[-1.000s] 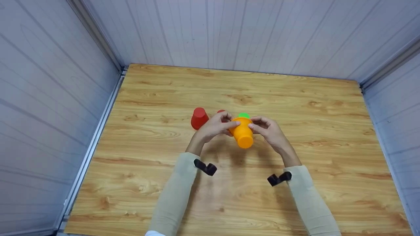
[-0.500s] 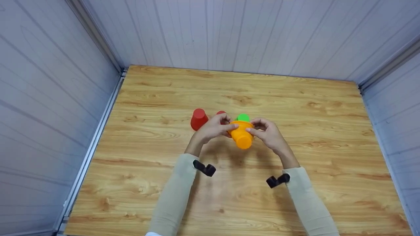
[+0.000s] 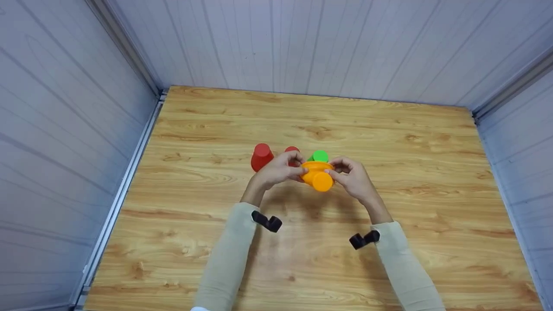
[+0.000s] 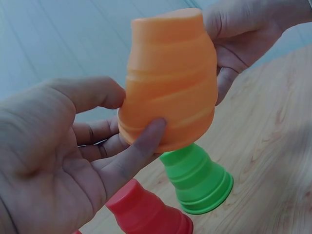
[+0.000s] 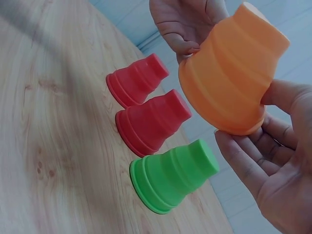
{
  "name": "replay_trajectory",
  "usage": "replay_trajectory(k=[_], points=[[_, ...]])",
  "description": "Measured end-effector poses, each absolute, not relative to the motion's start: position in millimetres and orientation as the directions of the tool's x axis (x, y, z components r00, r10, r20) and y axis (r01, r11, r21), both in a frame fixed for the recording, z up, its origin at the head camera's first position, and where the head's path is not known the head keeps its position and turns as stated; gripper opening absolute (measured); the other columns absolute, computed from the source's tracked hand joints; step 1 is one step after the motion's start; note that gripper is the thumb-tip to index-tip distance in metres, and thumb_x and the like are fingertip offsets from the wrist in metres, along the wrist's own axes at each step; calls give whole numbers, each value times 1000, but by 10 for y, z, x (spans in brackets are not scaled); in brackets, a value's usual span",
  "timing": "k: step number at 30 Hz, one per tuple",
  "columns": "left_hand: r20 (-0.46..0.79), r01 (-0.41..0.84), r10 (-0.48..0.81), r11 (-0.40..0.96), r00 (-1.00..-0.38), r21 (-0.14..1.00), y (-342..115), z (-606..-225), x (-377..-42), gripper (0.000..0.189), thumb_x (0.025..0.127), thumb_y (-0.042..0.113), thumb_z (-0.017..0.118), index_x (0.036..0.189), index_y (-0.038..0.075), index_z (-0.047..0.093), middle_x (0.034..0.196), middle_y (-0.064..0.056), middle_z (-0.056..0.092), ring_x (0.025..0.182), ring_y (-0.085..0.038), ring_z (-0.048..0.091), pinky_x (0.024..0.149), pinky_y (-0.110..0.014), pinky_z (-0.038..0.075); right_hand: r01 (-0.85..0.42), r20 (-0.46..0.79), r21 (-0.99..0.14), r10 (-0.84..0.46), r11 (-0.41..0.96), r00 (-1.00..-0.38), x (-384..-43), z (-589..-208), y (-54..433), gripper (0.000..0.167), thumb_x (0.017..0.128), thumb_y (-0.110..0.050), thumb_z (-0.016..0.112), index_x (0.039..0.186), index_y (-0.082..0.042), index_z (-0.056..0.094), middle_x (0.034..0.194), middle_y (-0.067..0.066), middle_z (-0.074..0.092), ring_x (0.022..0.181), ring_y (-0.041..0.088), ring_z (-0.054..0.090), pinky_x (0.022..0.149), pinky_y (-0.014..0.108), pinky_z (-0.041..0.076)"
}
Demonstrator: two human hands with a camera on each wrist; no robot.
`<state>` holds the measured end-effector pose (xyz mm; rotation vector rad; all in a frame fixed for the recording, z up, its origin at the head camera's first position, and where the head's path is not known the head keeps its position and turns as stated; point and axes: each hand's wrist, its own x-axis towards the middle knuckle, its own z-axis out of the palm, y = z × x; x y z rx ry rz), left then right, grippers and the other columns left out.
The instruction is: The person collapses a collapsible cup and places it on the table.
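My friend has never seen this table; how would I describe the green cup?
On the wooden tabletop, beyond the orange cup that the left hand and right hand hold up, three cups stand wide end down in a row. The green cup is at the row's right end in the head view. Its bright green sets it apart from both red cups.

tons of room left or right over the wood-grain tabletop (image 3: 432, 172); just past the orange tapered cup (image 5: 229, 73), two red tapered cups (image 5: 155, 123) and a green tapered cup (image 5: 173, 176) block things.
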<state>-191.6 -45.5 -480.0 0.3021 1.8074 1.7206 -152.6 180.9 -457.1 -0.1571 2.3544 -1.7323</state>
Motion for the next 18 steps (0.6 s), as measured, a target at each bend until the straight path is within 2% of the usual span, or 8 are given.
replay_trajectory(k=[5,11,18], points=[[-257,-206,551,154,-794,966,-441,-4816,-1916,22,92,11,61,109,1,52,102,-11,53,90,-21,60,86,-38,56,28,-94,-952,-206,304,-974,-1528,-4580,1814,23,89,-4,64,109,9,62,98,11,60,83,18,56,67,16,51],[-254,-232,592,115,-765,966,-476,-4836,-1911,28,93,11,56,120,2,49,116,-14,52,99,-24,58,94,-44,52,44,-102,-954,-180,297,-978,-1562,-4661,1834,26,88,-8,67,109,7,63,98,11,61,82,19,57,66,18,53],[-242,-233,603,95,-760,968,-505,-4867,-1918,34,90,5,56,123,3,48,123,-13,50,107,-24,54,94,-34,52,48,-101,-956,-170,290,-980,-1574,-4712,1847,26,88,-9,67,109,7,63,100,13,62,77,12,59,66,18,54]])
